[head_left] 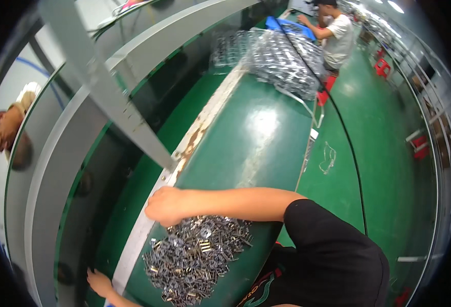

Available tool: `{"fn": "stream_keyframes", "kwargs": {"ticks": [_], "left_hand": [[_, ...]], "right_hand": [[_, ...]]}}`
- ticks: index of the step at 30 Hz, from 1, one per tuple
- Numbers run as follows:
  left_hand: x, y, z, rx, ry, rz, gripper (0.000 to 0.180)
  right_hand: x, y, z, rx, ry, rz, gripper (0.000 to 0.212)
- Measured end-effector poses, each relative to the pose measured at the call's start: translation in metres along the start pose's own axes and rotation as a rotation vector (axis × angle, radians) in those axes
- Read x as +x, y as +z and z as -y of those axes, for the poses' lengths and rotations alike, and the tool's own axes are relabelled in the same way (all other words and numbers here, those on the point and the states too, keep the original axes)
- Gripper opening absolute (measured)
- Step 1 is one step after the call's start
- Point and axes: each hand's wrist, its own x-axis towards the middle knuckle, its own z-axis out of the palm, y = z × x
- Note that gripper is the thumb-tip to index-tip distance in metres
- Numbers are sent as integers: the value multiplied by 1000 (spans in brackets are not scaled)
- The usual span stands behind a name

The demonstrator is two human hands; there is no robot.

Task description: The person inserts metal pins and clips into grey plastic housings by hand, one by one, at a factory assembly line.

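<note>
A heap of small dark metal parts (200, 261), some with gold-coloured or shiny faces, lies on the green work surface (225, 148) in front of me. My right hand (165, 206) is at the heap's far left edge, beside the pale rail (138, 235). Its back faces up and its fingers curl under; whatever they hold is hidden. Farther down on the left, my left hand (99, 283) reaches over the rail, apart from the heap. Its fingers are partly spread, and I see nothing in them.
A slanted grey metal post (118, 110) rises from the rail. Clear plastic packs (284, 59) are piled farther along, near a blue bag (292, 28) and a seated person (338, 38). A black cable (345, 128) hangs on the right; red stools (382, 66) stand on the green floor.
</note>
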Motion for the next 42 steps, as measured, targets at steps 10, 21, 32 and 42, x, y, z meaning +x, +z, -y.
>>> {"fn": "stream_keyframes", "kwargs": {"ticks": [10,21,32,42], "left_hand": [[-11,-36,-46,-73,-247,-85,56],[-37,-92,-106,-881,-200,-14,38],[-97,-168,-208,-2141,-130,797,36],[-110,-156,-219,-2461,24,930,36]], "right_hand": [[-11,-20,-17,515,-274,-199,9],[-14,-19,-2,1084,-82,-208,7],[-16,-9,41,1046,-317,-560,11],[-25,-24,56,491,-490,-802,19]]}}
